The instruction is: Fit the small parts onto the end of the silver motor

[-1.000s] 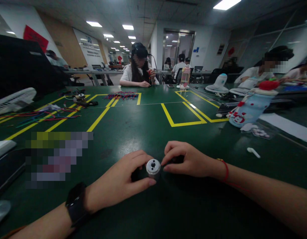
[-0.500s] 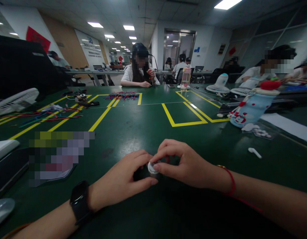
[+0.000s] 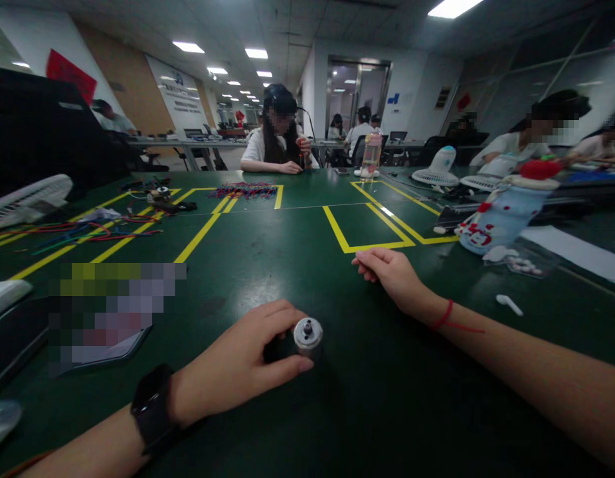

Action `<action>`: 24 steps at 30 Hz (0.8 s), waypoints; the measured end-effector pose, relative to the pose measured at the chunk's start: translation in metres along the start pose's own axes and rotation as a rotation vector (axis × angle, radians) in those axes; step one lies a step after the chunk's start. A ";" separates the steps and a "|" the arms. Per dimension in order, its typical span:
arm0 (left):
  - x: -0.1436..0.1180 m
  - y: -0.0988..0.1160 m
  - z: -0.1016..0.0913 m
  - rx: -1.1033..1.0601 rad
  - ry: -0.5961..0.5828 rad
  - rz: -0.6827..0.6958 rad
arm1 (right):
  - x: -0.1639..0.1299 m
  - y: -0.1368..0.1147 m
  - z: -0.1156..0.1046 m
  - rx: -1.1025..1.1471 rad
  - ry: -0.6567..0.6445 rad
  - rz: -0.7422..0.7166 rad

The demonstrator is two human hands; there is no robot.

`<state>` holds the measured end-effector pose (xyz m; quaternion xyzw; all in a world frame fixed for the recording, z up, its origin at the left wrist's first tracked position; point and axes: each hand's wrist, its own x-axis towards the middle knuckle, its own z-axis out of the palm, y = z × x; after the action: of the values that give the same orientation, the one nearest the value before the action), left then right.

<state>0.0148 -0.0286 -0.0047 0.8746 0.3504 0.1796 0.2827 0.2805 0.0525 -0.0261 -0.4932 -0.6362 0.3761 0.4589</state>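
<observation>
Your left hand (image 3: pixel 238 362) grips the small silver motor (image 3: pixel 307 334) on the green table (image 3: pixel 297 245); your right hand (image 3: pixel 390 275), loosely curled and empty, rests well beyond that motor.

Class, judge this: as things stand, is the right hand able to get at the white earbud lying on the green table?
Probably yes. The right hand is free above the table, and nothing lies between it and the earbud beside its forearm.
</observation>
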 end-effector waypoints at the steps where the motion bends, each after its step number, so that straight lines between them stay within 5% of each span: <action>1: 0.000 0.000 0.000 -0.001 0.000 0.002 | -0.001 0.000 0.000 -0.003 -0.010 -0.003; 17: 0.001 0.002 0.002 0.006 -0.009 -0.007 | -0.011 -0.009 0.002 -0.153 -0.151 -0.107; 22: 0.001 0.000 0.002 0.019 0.009 0.009 | -0.031 -0.035 0.015 -0.168 -0.231 -0.175; 24: 0.001 -0.001 0.003 0.038 0.012 0.012 | -0.043 -0.048 0.024 -0.168 -0.340 -0.324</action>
<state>0.0164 -0.0283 -0.0081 0.8809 0.3502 0.1797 0.2627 0.2478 -0.0007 0.0028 -0.3508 -0.8039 0.3211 0.3572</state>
